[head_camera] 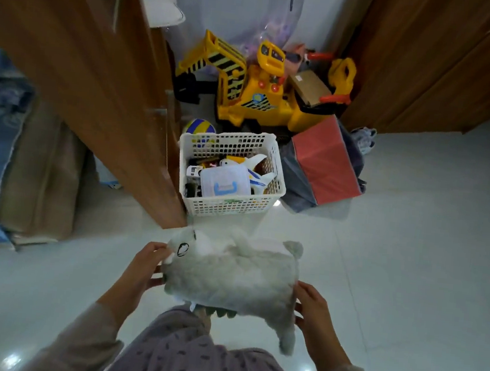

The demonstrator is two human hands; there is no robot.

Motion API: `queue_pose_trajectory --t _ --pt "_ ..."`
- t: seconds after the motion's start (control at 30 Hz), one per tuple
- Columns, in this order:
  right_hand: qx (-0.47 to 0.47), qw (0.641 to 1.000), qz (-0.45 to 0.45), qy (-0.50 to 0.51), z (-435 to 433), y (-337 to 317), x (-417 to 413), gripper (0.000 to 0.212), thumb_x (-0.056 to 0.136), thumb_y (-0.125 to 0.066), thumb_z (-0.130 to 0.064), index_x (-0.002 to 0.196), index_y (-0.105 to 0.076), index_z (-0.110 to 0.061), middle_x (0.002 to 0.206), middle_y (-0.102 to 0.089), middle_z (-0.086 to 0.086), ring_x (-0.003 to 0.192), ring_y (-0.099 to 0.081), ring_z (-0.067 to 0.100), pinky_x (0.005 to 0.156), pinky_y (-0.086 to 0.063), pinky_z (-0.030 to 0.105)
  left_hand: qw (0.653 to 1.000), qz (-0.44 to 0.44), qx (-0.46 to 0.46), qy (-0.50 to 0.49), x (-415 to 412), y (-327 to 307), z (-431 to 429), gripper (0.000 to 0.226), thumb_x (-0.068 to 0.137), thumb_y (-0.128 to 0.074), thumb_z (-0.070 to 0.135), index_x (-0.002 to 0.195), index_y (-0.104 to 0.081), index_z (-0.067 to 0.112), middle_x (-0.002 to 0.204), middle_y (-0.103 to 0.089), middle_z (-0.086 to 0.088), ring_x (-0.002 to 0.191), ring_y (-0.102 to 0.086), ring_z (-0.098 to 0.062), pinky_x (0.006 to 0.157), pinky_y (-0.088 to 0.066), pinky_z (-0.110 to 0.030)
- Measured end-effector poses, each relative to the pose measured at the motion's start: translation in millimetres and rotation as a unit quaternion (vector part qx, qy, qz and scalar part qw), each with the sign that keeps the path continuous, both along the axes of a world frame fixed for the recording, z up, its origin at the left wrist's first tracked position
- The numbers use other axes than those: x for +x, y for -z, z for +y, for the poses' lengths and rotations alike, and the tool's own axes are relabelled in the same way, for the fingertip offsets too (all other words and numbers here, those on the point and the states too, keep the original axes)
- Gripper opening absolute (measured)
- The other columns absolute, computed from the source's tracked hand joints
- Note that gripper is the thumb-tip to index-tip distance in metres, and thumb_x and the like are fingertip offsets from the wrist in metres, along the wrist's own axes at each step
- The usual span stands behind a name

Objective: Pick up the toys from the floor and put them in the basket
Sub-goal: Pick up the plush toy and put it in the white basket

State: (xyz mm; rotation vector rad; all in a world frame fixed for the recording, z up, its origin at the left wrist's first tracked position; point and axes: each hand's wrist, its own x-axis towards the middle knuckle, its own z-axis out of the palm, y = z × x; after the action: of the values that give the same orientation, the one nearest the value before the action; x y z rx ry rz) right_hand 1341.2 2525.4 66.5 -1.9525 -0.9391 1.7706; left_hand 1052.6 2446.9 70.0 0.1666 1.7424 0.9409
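A grey-white plush animal lies sideways in the air between my two hands, above the floor and just in front of the basket. My left hand grips its head end, near the drawn eye. My right hand holds its rear end; one leg dangles below. The white plastic basket stands on the floor a little beyond the plush. It holds a clear box with a blue handle, a white toy plane and small toy cars.
A wooden door edge stands just left of the basket. Behind the basket are a yellow ride-on excavator, a blue-yellow ball and a red box. Pale tiled floor spreads to the right. My patterned trousers fill the bottom.
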Motion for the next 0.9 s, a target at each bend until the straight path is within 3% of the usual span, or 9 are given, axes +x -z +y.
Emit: queue_pose_trajectory --t 0.23,0.33,0.43,0.6,0.73,0.9 --pt "0.0 1.0 -0.003 0.008 100 -1 -27 0.03 0.095 -0.048 -0.02 0.115 -0.06 -0.002 0.118 -0.061 0.023 0.113 -0.056 0.042 0.084 -0.049 0.045 1.0 -0.009 0.007 0.024 -32 -10 102 0.018 0.092 -0.049 0.021 0.107 -0.055 0.013 0.102 -0.058 -0.004 0.089 -0.057 -0.022 0.066 -0.052 -0.03" --pt "-0.001 1.0 -0.01 0.012 133 0 -33 0.027 0.094 -0.048 -0.019 0.112 -0.062 -0.004 0.116 -0.063 0.022 0.111 -0.057 0.04 0.087 -0.05 0.047 0.999 -0.001 -0.006 0.038 -39 -11 134 0.013 0.093 -0.049 0.018 0.102 -0.053 0.01 0.097 -0.056 -0.005 0.086 -0.056 -0.022 0.066 -0.051 -0.029" --pt "-0.016 1.0 -0.004 0.013 160 4 -38 0.026 0.094 -0.048 -0.019 0.111 -0.062 -0.005 0.115 -0.063 0.022 0.101 -0.059 0.035 0.077 -0.05 0.04 0.999 0.0 -0.021 0.035 -45 -9 162 0.012 0.093 -0.05 0.018 0.101 -0.053 0.009 0.096 -0.056 -0.008 0.089 -0.054 -0.025 0.068 -0.05 -0.031" --pt "-0.061 0.998 -0.011 -0.023 206 21 -48 0.027 0.095 -0.046 -0.017 0.113 -0.06 -0.003 0.117 -0.063 0.022 0.11 -0.059 0.04 0.084 -0.052 0.045 0.998 -0.001 -0.06 0.004 -50 10 199 0.014 0.092 -0.051 0.018 0.103 -0.053 0.01 0.102 -0.055 -0.011 0.097 -0.053 -0.028 0.075 -0.049 -0.035" --pt "-0.108 0.992 -0.017 -0.07 253 33 -61 0.021 0.094 -0.046 -0.014 0.106 -0.061 -0.005 0.114 -0.064 0.019 0.103 -0.061 0.037 0.068 -0.054 0.036 0.995 -0.006 -0.095 -0.04 -52 30 224 0.013 0.093 -0.05 0.018 0.103 -0.052 0.011 0.107 -0.053 -0.01 0.1 -0.051 -0.028 0.077 -0.048 -0.035" --pt "-0.122 0.981 -0.048 -0.144 314 61 -86 0.017 0.094 -0.044 -0.012 0.103 -0.056 -0.005 0.108 -0.061 0.018 0.093 -0.06 0.033 0.065 -0.052 0.033 0.987 -0.025 -0.121 -0.101 -56 59 257 0.014 0.093 -0.048 0.015 0.105 -0.05 0.01 0.109 -0.051 -0.011 0.099 -0.049 -0.028 0.07 -0.048 -0.032"
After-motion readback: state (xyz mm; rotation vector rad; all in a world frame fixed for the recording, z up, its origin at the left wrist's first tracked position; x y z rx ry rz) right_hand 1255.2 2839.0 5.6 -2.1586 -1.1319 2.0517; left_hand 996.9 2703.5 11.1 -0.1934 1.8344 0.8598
